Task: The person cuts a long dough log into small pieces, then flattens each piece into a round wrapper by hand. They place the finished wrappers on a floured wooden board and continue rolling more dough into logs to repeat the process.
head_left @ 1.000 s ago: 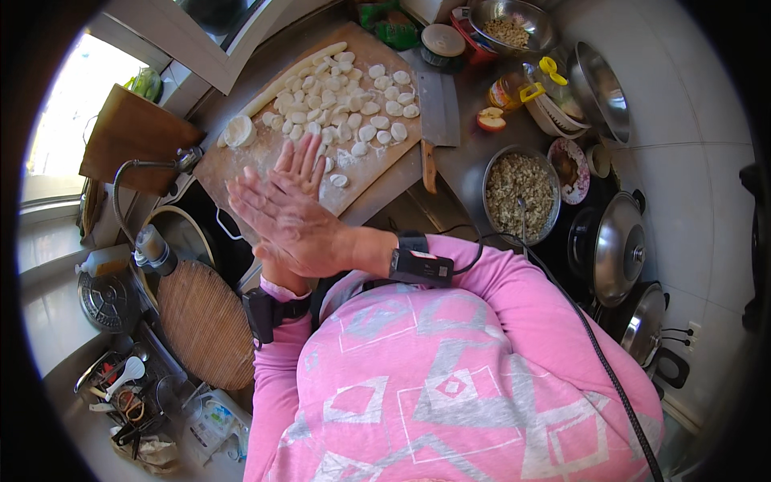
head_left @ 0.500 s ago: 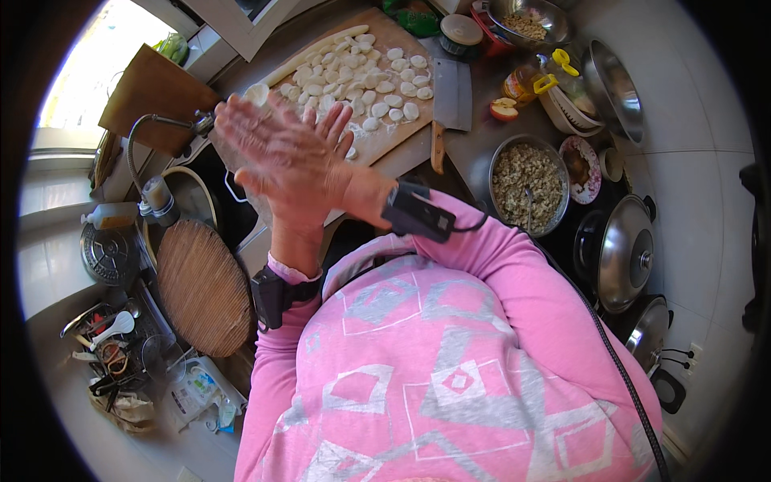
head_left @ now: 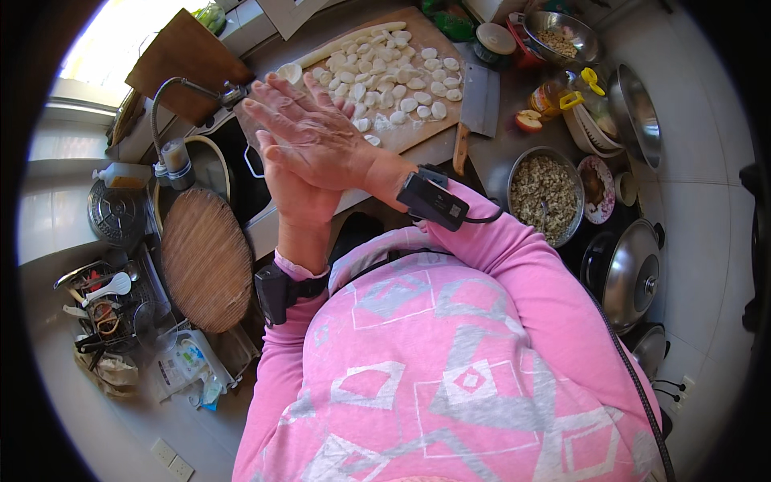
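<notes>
- Hands pressed flat together above the near edge of the worktop (head_left: pixel 498 153), palm on palm, fingers stretched out straight, nothing visibly held between them.
- Right hand (head_left: pixel 313 132) on top, back toward the camera, fingers pointing toward the left end of the wooden board (head_left: pixel 418 128); black band (head_left: pixel 434 201) strapped at its wrist, over a pink sleeve.
- Left hand (head_left: pixel 293 201) underneath, only its heel and thumb side showing; second black band (head_left: pixel 281 289) on that wrist.
- Just beyond the fingertips: small white dough pieces (head_left: pixel 393 72) scattered across the board, dusted with flour, with a long roll of dough (head_left: pixel 349 42) lying along the board's far edge.
- At the board's right edge: cleaver (head_left: pixel 480 96) lying flat, handle toward the near edge of the worktop.
- Right of the cleaver: metal bowl of chopped filling (head_left: pixel 546 193) near the front edge, a half-eaten apple (head_left: pixel 528 120) just behind it.
- Far right corner: metal basin (head_left: pixel 558 36) with more filling, a bottle with a yellow cap (head_left: pixel 562 92) beside it.
- Right end: lidded pot (head_left: pixel 630 269).
- Left of the hands: sink (head_left: pixel 241 173) with a faucet (head_left: pixel 185 88), and a round woven mat (head_left: pixel 205 257) leaning over its near side.
</notes>
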`<state>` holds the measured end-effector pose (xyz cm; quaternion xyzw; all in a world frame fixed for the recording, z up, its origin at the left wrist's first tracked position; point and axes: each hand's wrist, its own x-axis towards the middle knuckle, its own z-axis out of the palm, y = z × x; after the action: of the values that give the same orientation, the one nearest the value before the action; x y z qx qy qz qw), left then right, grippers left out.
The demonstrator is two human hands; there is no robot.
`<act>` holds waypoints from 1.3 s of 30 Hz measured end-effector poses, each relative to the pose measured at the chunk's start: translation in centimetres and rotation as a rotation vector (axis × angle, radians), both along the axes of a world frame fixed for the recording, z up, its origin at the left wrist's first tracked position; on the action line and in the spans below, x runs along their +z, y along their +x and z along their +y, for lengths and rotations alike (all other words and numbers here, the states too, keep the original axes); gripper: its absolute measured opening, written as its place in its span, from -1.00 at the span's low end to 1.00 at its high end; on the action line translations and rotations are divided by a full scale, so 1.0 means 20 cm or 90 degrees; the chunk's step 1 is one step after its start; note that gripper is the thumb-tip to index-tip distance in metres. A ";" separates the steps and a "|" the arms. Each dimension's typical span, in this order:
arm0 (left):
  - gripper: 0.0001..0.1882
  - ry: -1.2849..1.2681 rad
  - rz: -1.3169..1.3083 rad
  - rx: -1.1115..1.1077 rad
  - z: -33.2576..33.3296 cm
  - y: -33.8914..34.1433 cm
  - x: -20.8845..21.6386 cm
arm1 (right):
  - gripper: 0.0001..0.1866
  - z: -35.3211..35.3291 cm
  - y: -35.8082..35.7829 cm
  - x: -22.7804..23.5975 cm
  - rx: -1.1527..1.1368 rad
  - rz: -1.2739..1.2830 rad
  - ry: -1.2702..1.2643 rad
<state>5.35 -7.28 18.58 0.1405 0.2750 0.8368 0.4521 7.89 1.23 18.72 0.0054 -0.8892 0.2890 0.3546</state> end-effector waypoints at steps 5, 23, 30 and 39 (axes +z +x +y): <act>-0.03 -0.019 0.072 0.008 -0.01 -0.06 -0.01 | -0.30 -0.21 0.11 0.00 0.115 0.004 -0.033; -0.14 -0.018 -0.138 -0.015 -0.01 -0.16 -0.22 | -0.31 -0.03 -0.21 -0.19 -0.048 -0.013 0.028; -0.48 -0.328 -0.503 0.135 0.05 -0.35 -0.52 | -0.51 0.12 -0.28 -0.62 -0.091 -0.051 -0.240; -0.72 -0.548 -0.128 -0.020 -0.05 -0.69 -1.01 | -0.50 0.33 -0.01 -0.76 -0.168 -0.390 -0.635</act>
<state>-8.45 -8.34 -1.61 -0.1386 0.5508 0.6486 0.5067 7.71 7.73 3.48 -0.3559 -0.7014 0.6130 0.0747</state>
